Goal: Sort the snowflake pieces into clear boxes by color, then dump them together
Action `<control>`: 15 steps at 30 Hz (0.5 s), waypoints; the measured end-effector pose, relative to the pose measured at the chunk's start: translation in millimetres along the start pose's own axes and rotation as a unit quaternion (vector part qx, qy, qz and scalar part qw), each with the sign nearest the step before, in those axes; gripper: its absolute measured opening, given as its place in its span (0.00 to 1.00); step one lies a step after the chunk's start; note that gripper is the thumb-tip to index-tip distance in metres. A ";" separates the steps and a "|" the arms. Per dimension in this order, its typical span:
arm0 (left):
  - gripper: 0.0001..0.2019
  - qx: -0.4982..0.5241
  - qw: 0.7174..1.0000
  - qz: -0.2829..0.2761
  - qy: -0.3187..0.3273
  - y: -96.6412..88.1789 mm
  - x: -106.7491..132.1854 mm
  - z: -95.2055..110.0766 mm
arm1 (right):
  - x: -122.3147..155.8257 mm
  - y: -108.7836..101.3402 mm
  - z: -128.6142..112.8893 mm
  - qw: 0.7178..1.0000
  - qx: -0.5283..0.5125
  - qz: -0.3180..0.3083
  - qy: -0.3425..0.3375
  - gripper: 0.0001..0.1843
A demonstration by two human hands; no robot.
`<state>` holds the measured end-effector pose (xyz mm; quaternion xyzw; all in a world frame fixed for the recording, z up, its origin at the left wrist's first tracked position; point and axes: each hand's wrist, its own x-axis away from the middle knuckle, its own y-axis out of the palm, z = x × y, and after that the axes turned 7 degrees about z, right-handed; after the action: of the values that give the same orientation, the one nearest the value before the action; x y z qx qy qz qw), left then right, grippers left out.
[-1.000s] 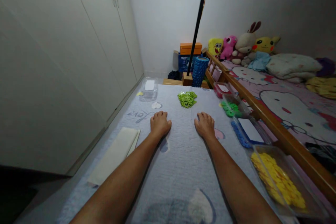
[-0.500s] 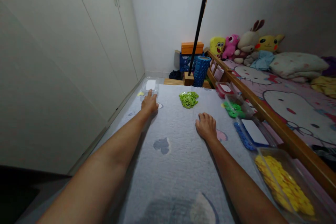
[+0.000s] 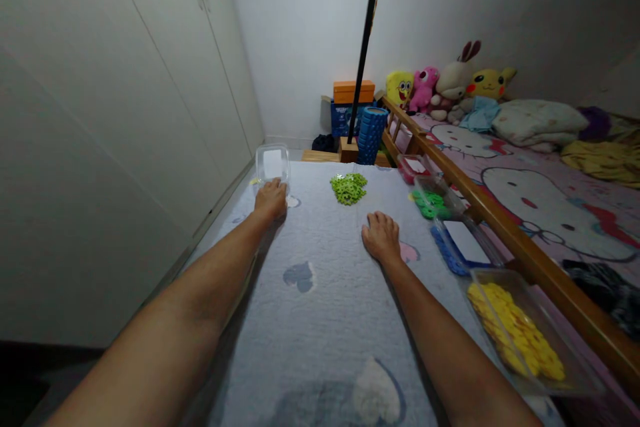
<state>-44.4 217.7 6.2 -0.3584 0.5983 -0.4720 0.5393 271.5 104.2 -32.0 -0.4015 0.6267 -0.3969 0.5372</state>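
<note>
At the far left of the cloth-covered table, my left hand (image 3: 271, 200) has its fingers closed on the near edge of a clear plastic container (image 3: 273, 165) with a white label. The container looks tipped up a little, and its underside is hidden by the hand. My right hand (image 3: 382, 236) rests palm down on the cloth, fingers slightly bent and holding nothing. Beyond it lies a heap of light green small pieces (image 3: 349, 188), touched by neither hand.
Along the right edge stand clear boxes with red pieces (image 3: 413, 168), green pieces (image 3: 431, 204), blue pieces (image 3: 447, 250) and yellow pieces (image 3: 515, 330). Beside them runs a wooden bed rail (image 3: 470, 193). A black pole (image 3: 364, 47) rises behind the table; a white cabinet (image 3: 125, 147) borders the left.
My left hand has taken hold of the clear container, whose far side now stands higher. The whole view has shifted slightly; my right hand stays resting on the cloth.
</note>
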 end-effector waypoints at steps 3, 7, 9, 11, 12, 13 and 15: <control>0.19 -0.014 0.999 0.015 0.044 -2.1 12.2 3.1 | 0.0 -1.3 -0.5 1.000 0.002 -0.001 0.001 0.20; 0.18 -0.005 0.997 0.022 0.072 -3.3 24.7 6.6 | 0.2 -0.4 -0.4 1.000 0.002 0.004 0.000 0.20; 0.18 0.000 0.996 0.033 0.080 -2.3 26.7 7.2 | 0.3 0.6 -0.1 1.000 0.002 0.006 0.001 0.20; 0.19 -0.004 0.995 0.045 0.087 -0.5 25.1 7.2 | 0.6 1.2 0.0 1.000 0.001 0.008 0.002 0.20; 0.19 -0.008 0.995 0.049 0.090 0.4 23.1 7.1 | 0.7 1.3 0.1 1.000 0.000 0.008 0.003 0.21; 0.20 -0.012 0.994 0.052 0.093 1.3 20.3 6.9 | 0.9 1.3 0.2 1.000 -0.001 0.009 0.003 0.21; 0.22 -0.018 0.994 0.053 0.094 2.0 13.3 6.4 | 1.0 1.2 0.3 1.000 -0.004 0.010 0.004 0.21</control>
<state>-40.1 204.6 0.3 -0.2901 0.6726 -0.4636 0.4985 271.6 103.6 -33.5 -0.3955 0.6345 -0.3909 0.5369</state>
